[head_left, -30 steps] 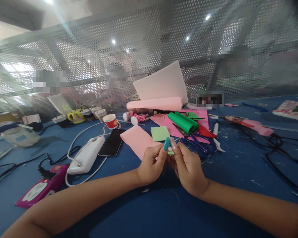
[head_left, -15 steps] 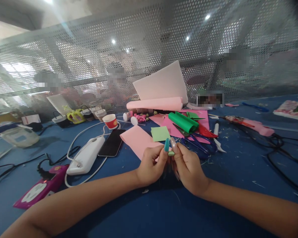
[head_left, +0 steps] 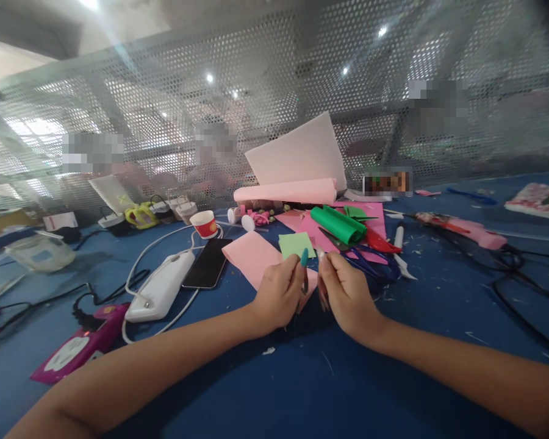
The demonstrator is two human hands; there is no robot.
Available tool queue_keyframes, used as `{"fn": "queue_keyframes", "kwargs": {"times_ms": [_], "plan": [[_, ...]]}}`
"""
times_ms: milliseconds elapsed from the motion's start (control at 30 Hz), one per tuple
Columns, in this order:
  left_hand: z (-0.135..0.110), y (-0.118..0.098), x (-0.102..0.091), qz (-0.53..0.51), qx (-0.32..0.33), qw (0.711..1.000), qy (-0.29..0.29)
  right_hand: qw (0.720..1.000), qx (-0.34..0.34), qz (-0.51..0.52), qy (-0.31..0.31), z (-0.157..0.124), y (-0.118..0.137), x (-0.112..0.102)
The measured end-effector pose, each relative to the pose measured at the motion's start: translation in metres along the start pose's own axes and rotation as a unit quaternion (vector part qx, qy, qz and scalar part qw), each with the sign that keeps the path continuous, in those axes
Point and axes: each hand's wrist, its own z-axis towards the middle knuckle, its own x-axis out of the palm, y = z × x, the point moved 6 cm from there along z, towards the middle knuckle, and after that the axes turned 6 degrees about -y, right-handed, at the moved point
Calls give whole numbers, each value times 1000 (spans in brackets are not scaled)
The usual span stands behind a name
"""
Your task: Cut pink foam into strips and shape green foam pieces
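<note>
My left hand (head_left: pixel 278 291) is closed in a pinch, its teal-nailed thumb pointing up. Across a small gap, my right hand (head_left: pixel 348 292) is pinched too, with a pale, shiny thumbnail. Whatever is between the fingers of either hand is hidden or too small to make out. Just behind the fingertips lies a stack of light green paper squares (head_left: pixel 295 244). A pale pink sheet (head_left: pixel 251 256) stretches from the left to beneath my hands. Beyond my right hand are a dark blue handled tool (head_left: pixel 375 265), probably scissors, and a green roll (head_left: pixel 337 225).
Left are a black phone (head_left: pixel 207 263), a white power strip (head_left: pixel 162 286), a purple box (head_left: pixel 80 350) with a cable and a red paper cup (head_left: pixel 204 224). A pink glue gun (head_left: pixel 466 230) with black cable lies right. A perforated metal screen (head_left: pixel 274 85) stands behind.
My hands have drawn slightly apart. The small light green piece seen pinched between both thumbs is no longer visible.
</note>
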Motion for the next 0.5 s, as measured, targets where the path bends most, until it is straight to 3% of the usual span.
{"fn": "queue_keyframes", "kwargs": {"times_ms": [100,167,300,433,500], "plan": [[3,1,-8,90,37,995,-38,995,34,82,-38,2,-8,-5],[3,-4,-8,126,84,988,-26,989,37,128,-65,3,-11,-9],[-5,-18,12,171,196,960,108,985,9,150,-85,3,-9,-10],[-8,-14,28,180,176,949,191,988,-31,116,-102,4,-1,-16],[-8,-11,29,176,154,952,199,994,-81,8,-70,7,11,-18]]}}
